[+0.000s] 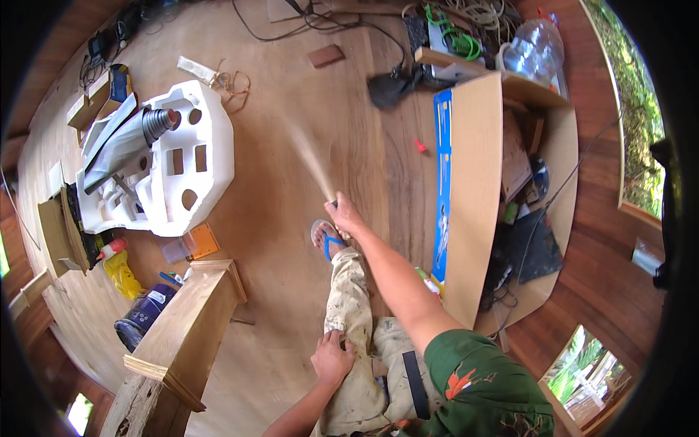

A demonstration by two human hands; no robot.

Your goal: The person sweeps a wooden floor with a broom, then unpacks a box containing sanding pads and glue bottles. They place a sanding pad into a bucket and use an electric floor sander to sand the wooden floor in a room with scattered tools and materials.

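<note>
Stick (312, 158), or something sticklike, reached out from the right hand (345, 215) over the wooden floor (280, 200); blur kept me from telling its exact kind. I read its long axis as running from the fist forward and somewhat to the left, the far end pointing away from the wearer, between a white foam packing piece (218, 135) on the left and a large cardboard box (472, 197) on the right. A dark part of the handle showed at the grip.

From my remote view, the right arm came in from the lower right, stretched forward and angled inward, nearly straight, its fingers clenched around the near end. That fist sat close to a foot in a blue-strapped sandal (329, 239). The left hand rested over the stained trousers (348, 298), its forearm slanting up from the lower edge; I could not tell whether its curled fingers pinched the cloth.
</note>
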